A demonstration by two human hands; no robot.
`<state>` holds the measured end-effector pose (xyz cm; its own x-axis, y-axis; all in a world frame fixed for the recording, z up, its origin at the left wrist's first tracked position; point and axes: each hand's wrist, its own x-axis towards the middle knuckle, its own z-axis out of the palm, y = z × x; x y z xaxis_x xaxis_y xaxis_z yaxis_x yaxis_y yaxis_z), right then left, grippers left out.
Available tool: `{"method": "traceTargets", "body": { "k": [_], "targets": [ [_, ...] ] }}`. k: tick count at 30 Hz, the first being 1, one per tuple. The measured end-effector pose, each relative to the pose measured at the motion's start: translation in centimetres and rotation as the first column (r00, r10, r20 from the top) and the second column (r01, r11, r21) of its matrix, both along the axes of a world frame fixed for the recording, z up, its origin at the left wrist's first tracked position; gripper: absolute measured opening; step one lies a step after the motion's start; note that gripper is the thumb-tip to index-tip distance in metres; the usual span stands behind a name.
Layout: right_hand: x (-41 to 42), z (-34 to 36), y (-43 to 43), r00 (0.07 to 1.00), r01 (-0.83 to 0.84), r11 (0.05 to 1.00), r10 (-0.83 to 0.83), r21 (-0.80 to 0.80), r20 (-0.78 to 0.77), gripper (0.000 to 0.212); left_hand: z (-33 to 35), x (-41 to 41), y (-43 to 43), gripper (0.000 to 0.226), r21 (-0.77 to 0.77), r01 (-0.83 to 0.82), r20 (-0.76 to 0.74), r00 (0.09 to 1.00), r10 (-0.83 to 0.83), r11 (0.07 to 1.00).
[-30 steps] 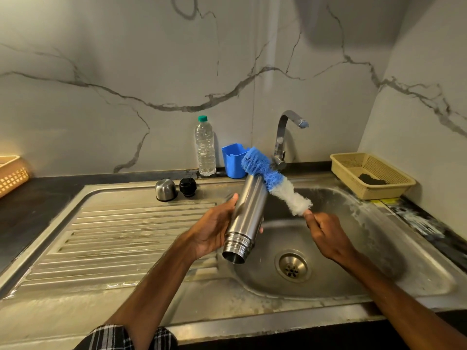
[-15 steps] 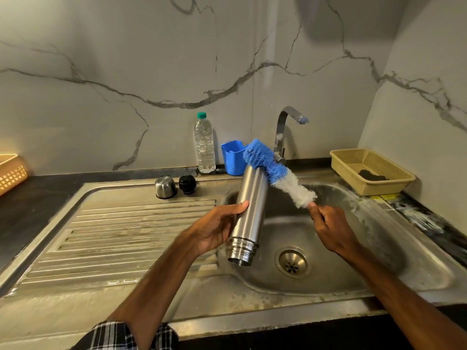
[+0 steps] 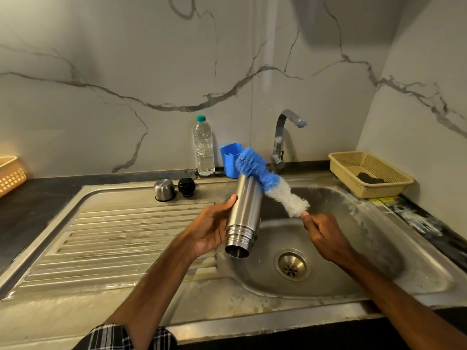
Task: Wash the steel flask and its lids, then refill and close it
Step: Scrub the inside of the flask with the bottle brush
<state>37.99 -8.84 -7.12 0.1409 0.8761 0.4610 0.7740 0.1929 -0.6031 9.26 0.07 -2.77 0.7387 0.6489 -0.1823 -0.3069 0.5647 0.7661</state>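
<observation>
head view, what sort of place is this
Most likely a home kitchen: a steel sink with a ribbed drainboard, a tap behind it, and a dark counter against a marble-look wall.

White marble-veined wall (image 3: 113, 59) behind, meeting a matching side wall (image 3: 424, 117) at the right corner; dark surface (image 3: 43, 198) below, soft light, grey shadow overhead

Your left hand (image 3: 212, 228) wraps the flask (image 3: 246, 210), thumb stretched along its side. Your right hand (image 3: 321, 231) pinches the brush (image 3: 273, 183) at its near end, both forearms reaching forward.
</observation>
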Motion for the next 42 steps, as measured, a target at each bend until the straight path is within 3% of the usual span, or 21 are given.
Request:
{"method": "traceTargets", "body": {
  "k": [5,8,10,14,19,23,26,30,33,37,40,42],
  "targets": [
    [0.2,0.5,0.7,0.998,0.046,0.999,-0.045,0.029,-0.037,0.051,0.2,-0.4,-0.1,0.075,-0.023,0.044,0.077,0.996,-0.042,0.999],
    [0.2,0.0,0.2,0.999,-0.024,0.999,0.024,0.023,-0.021,0.055,0.4,0.0,-0.4,0.073,-0.026,0.057,0.083,0.995,-0.055,0.998],
    [0.3,-0.2,-0.2,0.996,-0.086,0.996,0.085,0.023,0.028,0.055,0.3,-0.1,-0.1,0.073,-0.031,0.021,0.072,0.997,-0.019,0.999],
    [-0.1,0.3,0.5,1.0,-0.025,1.0,0.025,-0.003,0.009,0.052,0.2,-0.4,0.1,0.061,-0.085,-0.002,0.111,0.994,0.012,0.996],
    [-1.0,0.0,-0.4,0.976,-0.219,0.975,0.218,0.023,0.023,0.048,-0.1,-0.4,0.7,0.06,-0.122,-0.163,0.064,0.983,0.172,0.979],
    [-1.0,0.3,0.0,0.99,-0.142,0.99,0.142,0.0,0.021,0.054,0.0,-0.2,0.6,0.05,-0.163,-0.135,0.111,0.982,0.154,0.977],
    [-1.5,0.0,-0.3,0.967,-0.253,0.967,0.253,0.035,0.02,0.047,-0.1,-0.5,0.8,0.073,-0.141,-0.193,0.075,0.976,0.205,0.971],
    [-1.5,0.6,-0.3,0.988,-0.151,0.988,0.151,0.018,0.018,0.054,0.2,-0.5,0.7,0.057,-0.142,-0.166,0.089,0.98,0.18,0.976],
    [-1.6,0.3,-0.4,0.965,-0.263,0.965,0.263,0.013,0.009,0.054,0.0,-0.7,0.8,0.062,-0.129,-0.232,0.044,0.97,0.239,0.964],
    [-1.8,0.6,-0.4,0.984,-0.18,0.983,0.18,-0.017,-0.006,0.057,0.2,-0.8,0.8,0.06,-0.13,-0.215,0.055,0.973,0.223,0.968],
    [-2.4,0.6,-0.9,0.968,-0.25,0.968,0.251,-0.01,0.033,0.051,0.3,-1.0,0.5,0.08,-0.117,-0.239,0.061,0.967,0.247,0.964],
    [-2.4,0.9,-0.9,0.978,-0.208,0.978,0.209,-0.021,0.026,0.052,0.3,-1.1,0.7,0.073,-0.12,-0.256,0.068,0.962,0.265,0.959]
  ]
}}
